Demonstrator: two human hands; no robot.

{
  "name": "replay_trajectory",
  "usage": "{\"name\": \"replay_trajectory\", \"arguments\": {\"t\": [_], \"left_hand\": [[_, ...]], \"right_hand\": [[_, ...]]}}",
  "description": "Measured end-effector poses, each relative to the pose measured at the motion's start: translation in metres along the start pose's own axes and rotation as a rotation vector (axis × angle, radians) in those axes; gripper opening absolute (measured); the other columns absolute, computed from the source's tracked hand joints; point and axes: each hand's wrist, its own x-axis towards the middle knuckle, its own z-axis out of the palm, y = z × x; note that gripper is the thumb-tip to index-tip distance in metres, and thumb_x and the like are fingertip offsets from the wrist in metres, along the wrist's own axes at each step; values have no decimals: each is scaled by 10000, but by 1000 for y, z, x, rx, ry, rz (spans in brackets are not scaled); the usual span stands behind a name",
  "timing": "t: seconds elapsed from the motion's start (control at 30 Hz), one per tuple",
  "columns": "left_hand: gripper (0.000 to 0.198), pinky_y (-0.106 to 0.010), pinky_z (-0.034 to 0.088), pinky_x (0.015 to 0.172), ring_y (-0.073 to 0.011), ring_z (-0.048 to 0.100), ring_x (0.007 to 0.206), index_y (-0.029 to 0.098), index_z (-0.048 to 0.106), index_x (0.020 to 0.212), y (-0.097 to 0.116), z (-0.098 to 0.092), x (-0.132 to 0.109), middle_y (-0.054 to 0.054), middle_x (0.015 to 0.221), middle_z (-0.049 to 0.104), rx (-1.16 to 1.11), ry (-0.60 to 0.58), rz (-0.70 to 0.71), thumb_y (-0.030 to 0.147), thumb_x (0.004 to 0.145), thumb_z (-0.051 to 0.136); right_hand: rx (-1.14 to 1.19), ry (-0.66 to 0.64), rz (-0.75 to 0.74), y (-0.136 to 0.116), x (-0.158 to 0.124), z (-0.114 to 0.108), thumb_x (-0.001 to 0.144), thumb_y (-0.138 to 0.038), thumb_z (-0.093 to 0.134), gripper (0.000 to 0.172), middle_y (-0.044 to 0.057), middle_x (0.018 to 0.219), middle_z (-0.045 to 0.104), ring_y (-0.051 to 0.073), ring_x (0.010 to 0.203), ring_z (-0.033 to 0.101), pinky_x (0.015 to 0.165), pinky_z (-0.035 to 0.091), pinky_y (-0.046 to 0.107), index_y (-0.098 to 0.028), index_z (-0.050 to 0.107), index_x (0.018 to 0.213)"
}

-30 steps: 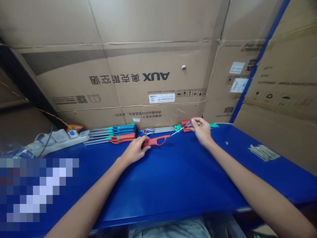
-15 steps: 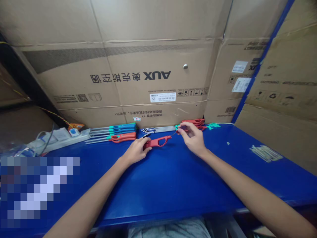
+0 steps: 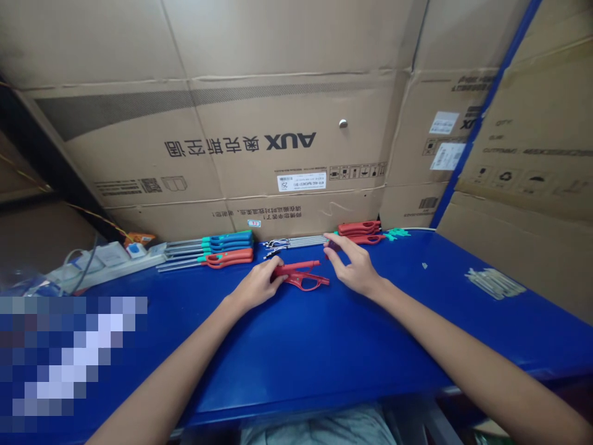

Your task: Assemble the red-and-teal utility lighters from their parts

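Observation:
My left hand (image 3: 257,285) is closed around the rear end of a red lighter handle (image 3: 309,282), held just above the blue tabletop. The handle shows as two red pieces spread apart at the right, the lower one with a loop-shaped opening. My right hand (image 3: 354,266) hovers just right of the handle's free end, thumb and fingers apart; a dark reddish patch between them is too unclear to name. Behind the hands lie several metal tubes with black and white wires (image 3: 301,241) and several red lighter handles (image 3: 359,230).
Finished-looking lighters with blue and orange-red handles (image 3: 229,247) lie stacked at the back left, beside a white power strip (image 3: 109,262). Green plastic pieces (image 3: 397,233) lie at back right, pale thin sticks (image 3: 495,283) at far right. Cardboard walls (image 3: 259,111) enclose the blue table (image 3: 278,364).
The red handle, which looked like one piece, now shows two pieces angled apart. My right fingers have spread, and the thin dark strand near their tips no longer shows.

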Motion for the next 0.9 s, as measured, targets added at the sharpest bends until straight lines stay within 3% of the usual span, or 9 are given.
{"name": "replay_trajectory", "arguments": {"t": [0.17,0.27,0.4,0.67,0.9], "left_hand": [[89,-284,471,661,-178,598,752,201,499,868,-4,2,1,-29,843,611,4,65,66,275,910,522],[38,-307,503,748,-187,618,855,195,535,927,-6,3,1,-55,940,642,-13,96,151,196,906,503],[169,-323,514,824,-189,621,945,193,573,950,-6,2,1,-64,1000,663,-21,92,246,80,871,475],[210,-293,511,728,-168,614,801,179,612,934,2,-2,1,-55,896,673,-10,120,316,45,795,529],[27,-269,483,645,-142,578,690,169,612,864,7,-11,3,-31,765,634,-19,304,361,175,874,587]], "right_hand": [[-22,-8,55,8,-2,2,924,-209,535,257,84,989,717,185,853,689,811,572,330,-182,613,1167],[-4,-46,59,10,-4,4,928,-222,527,248,79,959,714,182,825,687,801,570,328,-182,618,1154],[-7,-60,82,13,-5,4,931,-238,517,248,79,953,714,190,833,686,811,565,339,-191,626,1148],[-32,-45,91,16,-4,3,919,-231,529,235,84,970,725,198,852,693,835,566,355,-187,639,1121],[-29,-48,104,18,-4,2,916,-229,529,238,93,980,722,202,855,692,835,570,365,-176,644,1117]]}}
